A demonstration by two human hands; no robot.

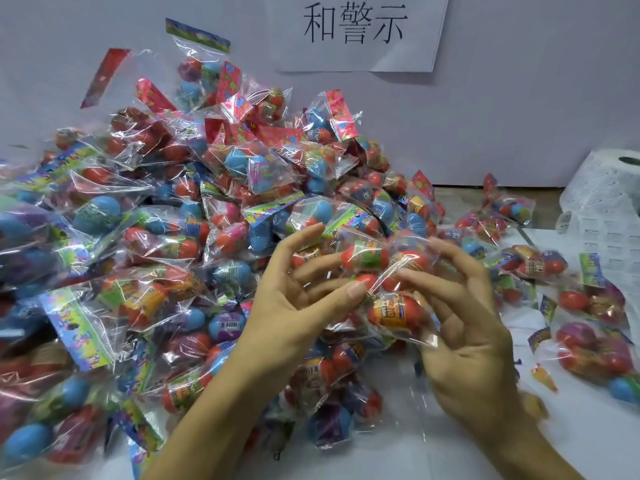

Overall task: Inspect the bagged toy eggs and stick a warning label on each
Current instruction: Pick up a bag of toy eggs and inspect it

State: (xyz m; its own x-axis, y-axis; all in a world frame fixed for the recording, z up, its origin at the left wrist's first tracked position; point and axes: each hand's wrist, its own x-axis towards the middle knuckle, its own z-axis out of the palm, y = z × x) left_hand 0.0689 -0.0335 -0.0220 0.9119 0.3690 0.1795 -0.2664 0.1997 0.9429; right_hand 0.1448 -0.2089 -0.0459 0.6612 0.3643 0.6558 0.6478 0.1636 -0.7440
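A clear bag of orange toy eggs [384,271] sits between both of my hands above the table. My left hand [298,296] holds it from the left, thumb tip against the plastic and fingers behind the bag. My right hand [464,313] holds it from the right, fingers spread and lightly curled round the eggs. A big heap of bagged eggs [166,244] in blue, orange and purple fills the left and middle of the table. A roll of white warning labels [602,202] stands at the far right.
A smaller group of bagged eggs [588,323] lies to the right of my hands on the white table [450,455]. A paper sign with black characters [353,29] hangs on the grey back wall.
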